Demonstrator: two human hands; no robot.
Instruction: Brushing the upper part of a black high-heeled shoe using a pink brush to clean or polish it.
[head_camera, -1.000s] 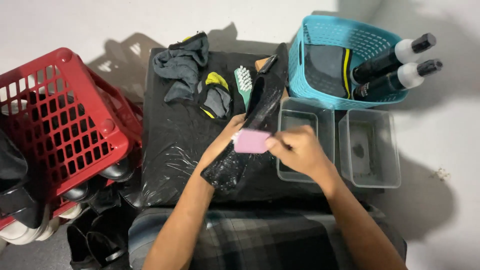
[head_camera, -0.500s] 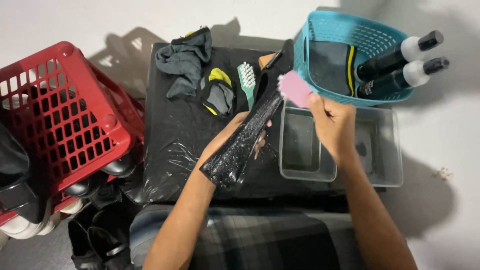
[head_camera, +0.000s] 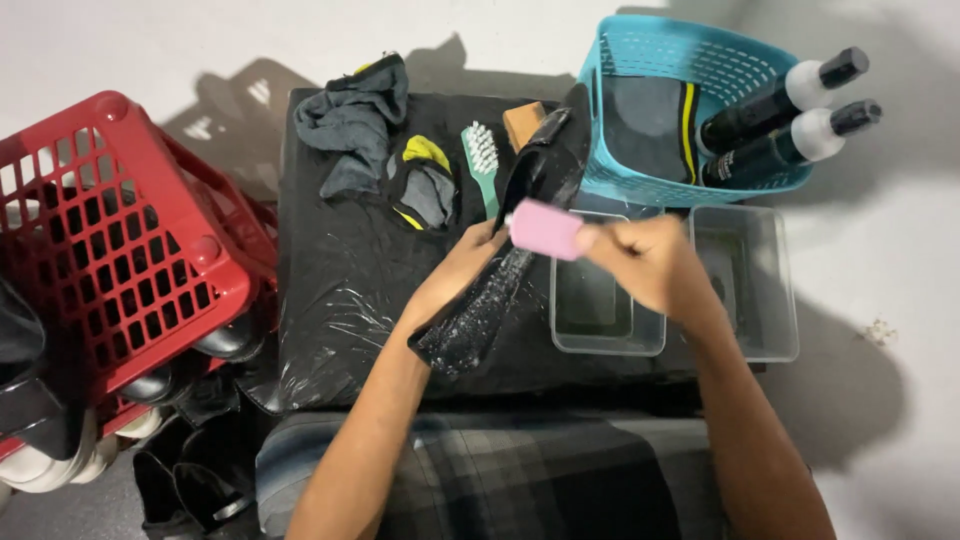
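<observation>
Plastic-covered black table (head_camera: 330, 300) bears the work: a black shoe (head_camera: 500, 270) lies lengthwise, soapy sole up, gripped underneath by the left hand (head_camera: 462, 268). The right hand (head_camera: 645, 262) pinches a pink sponge (head_camera: 545, 229) against it; short, firm strokes suit best.

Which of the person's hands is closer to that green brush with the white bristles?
The left. The left hand grips the black shoe just below the green brush. The right hand holds the pink sponge farther off, over the clear tubs.
</observation>
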